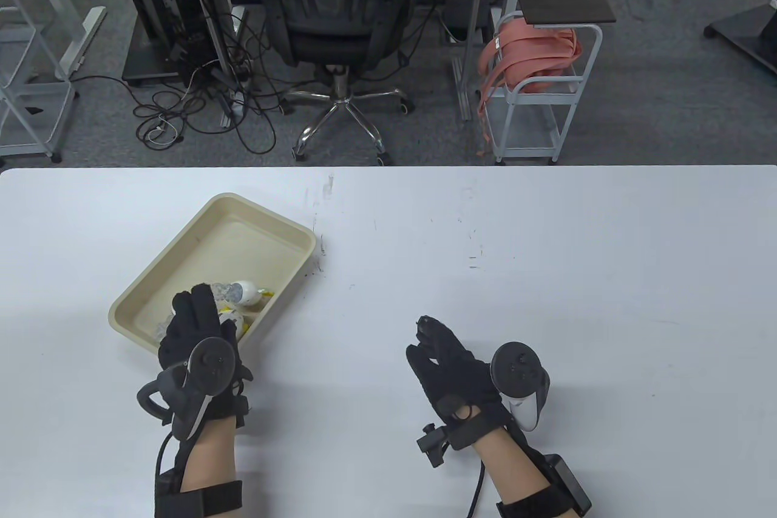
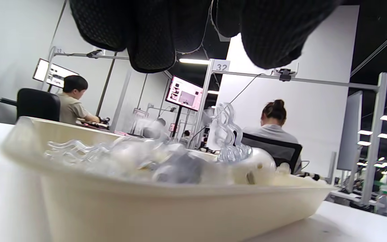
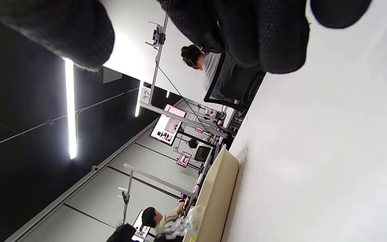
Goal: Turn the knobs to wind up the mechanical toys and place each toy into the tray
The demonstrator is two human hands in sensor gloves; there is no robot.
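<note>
Beige tray point(image 1: 276, 220) holding toys point(image 1: 246, 293), left hand point(image 1: 197, 330) over it – fingers relaxed, right hand point(image 1: 452, 366) empty, loose

White bench point(image 1: 546, 251) with faint dark scuffs, a beige tray point(image 1: 182, 266) set askew on it, its near end under the left hand's fingers point(image 1: 194, 305), well off to the left of the right hand's fingers point(image 1: 434, 336), small pale toys point(image 1: 246, 292) inside it
</note>
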